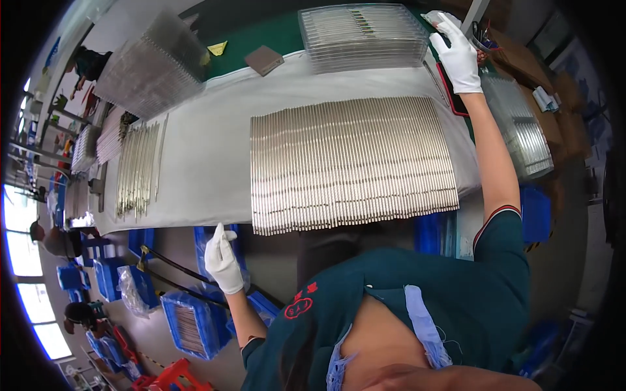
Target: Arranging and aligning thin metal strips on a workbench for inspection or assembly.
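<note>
A wide sheet of thin silvery metal rods (pixel 352 163), laid side by side, covers the middle of the pale table. My right hand (pixel 458 62), in a white glove, reaches past its far right corner, thumb apart from the stretched fingers. The fingertips are next to a small whitish item (pixel 432 17) of unclear kind; no grip on it shows. Just off the near table edge, left of the rods, hovers my left hand (pixel 223 264), also white-gloved. Its fingers point upward, loosely extended, and nothing is visible in them.
Stacked clear plastic trays (pixel 362 39) stand at the back, and another tall stack (pixel 153 65) at the far left. Loose rods (pixel 138 169) lie on the table's left. A brown square block (pixel 264 60) and yellow paper (pixel 218 48) lie behind. Blue crates (pixel 192 322) sit below.
</note>
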### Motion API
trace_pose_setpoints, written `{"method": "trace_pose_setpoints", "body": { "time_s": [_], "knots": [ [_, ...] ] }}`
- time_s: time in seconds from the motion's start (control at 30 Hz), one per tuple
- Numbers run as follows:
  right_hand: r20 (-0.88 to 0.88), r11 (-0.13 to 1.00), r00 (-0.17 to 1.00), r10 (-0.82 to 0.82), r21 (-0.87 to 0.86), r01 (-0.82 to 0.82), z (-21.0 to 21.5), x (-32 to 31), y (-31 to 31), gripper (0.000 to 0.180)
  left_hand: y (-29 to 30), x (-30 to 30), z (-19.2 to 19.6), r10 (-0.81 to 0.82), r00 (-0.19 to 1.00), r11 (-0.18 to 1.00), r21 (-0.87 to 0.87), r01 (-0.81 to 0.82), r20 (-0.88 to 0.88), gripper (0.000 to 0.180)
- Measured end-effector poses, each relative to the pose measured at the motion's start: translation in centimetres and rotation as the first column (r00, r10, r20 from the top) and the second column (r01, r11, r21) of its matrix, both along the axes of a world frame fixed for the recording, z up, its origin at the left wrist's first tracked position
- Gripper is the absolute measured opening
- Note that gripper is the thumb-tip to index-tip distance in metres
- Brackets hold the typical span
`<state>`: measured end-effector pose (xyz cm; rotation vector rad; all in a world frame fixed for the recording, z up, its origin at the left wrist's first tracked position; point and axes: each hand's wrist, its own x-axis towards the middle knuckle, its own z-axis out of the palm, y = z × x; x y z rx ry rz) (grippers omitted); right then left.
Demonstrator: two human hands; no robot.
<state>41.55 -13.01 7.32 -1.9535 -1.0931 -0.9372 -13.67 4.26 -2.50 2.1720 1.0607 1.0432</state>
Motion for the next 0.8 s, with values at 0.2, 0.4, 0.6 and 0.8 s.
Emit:
{"method": "trace_pose_setpoints", "body": {
  "time_s": [0.2, 0.4, 0.6, 0.8],
  "knots": [
    [-0.05, 0.829, 0.869, 0.492, -0.279, -0.485, -0.2, -11.4, 11.6, 0.037, 6.4, 9.7, 2.3, -0.207, 0.966, 0.892, 0.377, 0.25, -0.152, 0.018],
    [-0.166, 0.682, 0.929, 0.329, -0.639, -0.356, -3.5, -15.6, 24.0, 0.057, 6.7, 11.9, 1.8, -0.285, 0.949, 0.954, 0.052, 0.295, -0.136, 0.021],
    [-0.357, 0.634, 0.921, -0.154, -0.751, -0.185, -5.7, -14.3, 29.7, 0.069, 6.6, 11.6, 1.9, -0.243, 0.961, 0.968, 0.026, 0.249, -0.135, 0.02],
    [-0.212, 0.798, 0.962, 0.17, -0.543, -0.261, -3.7, -15.1, 27.6, 0.059, 7.0, 11.9, 1.3, -0.268, 0.959, 0.963, -0.03, 0.266, -0.094, 0.021]
  ]
}}
